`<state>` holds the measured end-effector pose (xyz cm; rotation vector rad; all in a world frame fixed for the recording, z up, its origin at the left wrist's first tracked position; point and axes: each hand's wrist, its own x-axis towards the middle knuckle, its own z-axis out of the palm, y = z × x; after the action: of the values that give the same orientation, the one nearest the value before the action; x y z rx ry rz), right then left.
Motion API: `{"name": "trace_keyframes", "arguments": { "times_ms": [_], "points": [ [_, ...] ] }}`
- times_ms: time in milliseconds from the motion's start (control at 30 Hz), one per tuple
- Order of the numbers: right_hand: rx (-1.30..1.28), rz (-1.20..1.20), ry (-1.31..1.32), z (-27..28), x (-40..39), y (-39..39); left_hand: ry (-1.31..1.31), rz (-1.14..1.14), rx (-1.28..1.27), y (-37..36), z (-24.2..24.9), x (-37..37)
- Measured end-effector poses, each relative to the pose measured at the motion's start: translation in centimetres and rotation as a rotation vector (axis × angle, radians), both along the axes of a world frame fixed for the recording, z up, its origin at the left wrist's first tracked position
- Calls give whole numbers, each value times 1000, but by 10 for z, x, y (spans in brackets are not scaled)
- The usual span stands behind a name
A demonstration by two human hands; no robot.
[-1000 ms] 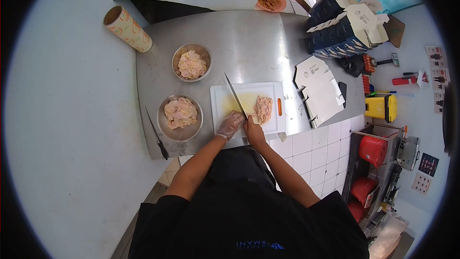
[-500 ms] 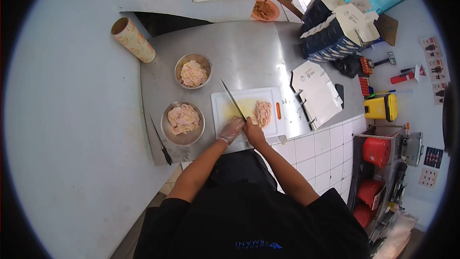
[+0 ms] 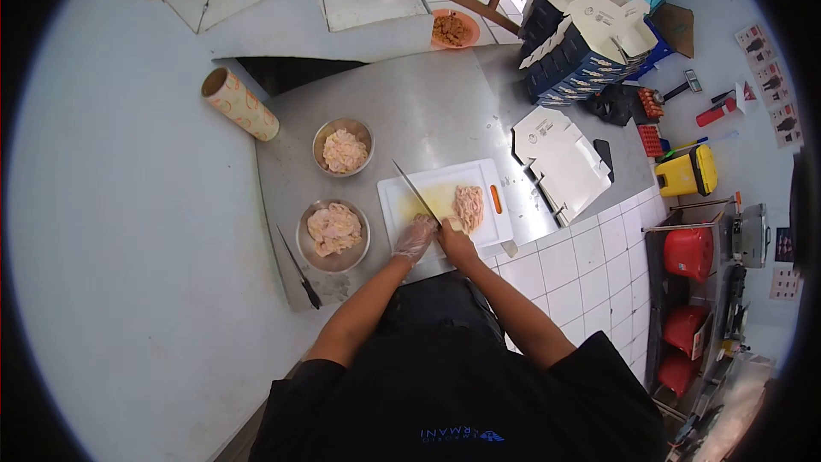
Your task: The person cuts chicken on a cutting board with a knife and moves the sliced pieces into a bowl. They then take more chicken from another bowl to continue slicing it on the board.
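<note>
My right hand (image 3: 457, 244) is wrapped round the handle of a long knife (image 3: 416, 192), whose blade points up and left over a white cutting board (image 3: 395, 180). Close beside it, my left hand (image 3: 415, 238), in a clear plastic glove, is closed at the board's lower edge; what its fingers hold is hidden. A pile of sliced raw meat (image 3: 469, 208) lies on the right part of the board. To the left stand two metal bowls, the upper (image 3: 320, 141) with cut meat (image 3: 344, 151) and the lower (image 3: 333, 263) with larger pieces (image 3: 334, 229).
A second knife (image 3: 299, 268) lies at the table's left edge, below a patterned roll (image 3: 240, 104). Right of the board are flat white cartons (image 3: 560, 162), a phone (image 3: 604, 160) and stacked boxes (image 3: 577, 56). An orange bowl (image 3: 469, 26) stands beyond the table.
The view has shifted and turned slightly. Both hands remain together at the board's lower edge, with the knife at nearly the same place over the board.
</note>
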<state>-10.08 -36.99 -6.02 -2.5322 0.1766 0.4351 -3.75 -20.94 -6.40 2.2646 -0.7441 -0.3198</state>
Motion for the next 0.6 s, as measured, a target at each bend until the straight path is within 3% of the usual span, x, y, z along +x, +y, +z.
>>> {"name": "trace_keyframes", "arguments": {
  "times_ms": [167,367,467,567,600],
  "points": [
    [-77,-69,43,15,-55,-30,63,263,-95,9,-5,-6],
    [-60,-267,26,31,-83,-44,656,538,-626,13,47,0],
    [44,-315,-18,45,-78,-43,763,430,-802,-1,83,-2],
    [147,-371,-82,65,-72,-47,727,359,-870,-27,71,-2],
    [170,-370,-95,72,-70,-45,714,423,-863,-34,46,-3]
  ]
}}
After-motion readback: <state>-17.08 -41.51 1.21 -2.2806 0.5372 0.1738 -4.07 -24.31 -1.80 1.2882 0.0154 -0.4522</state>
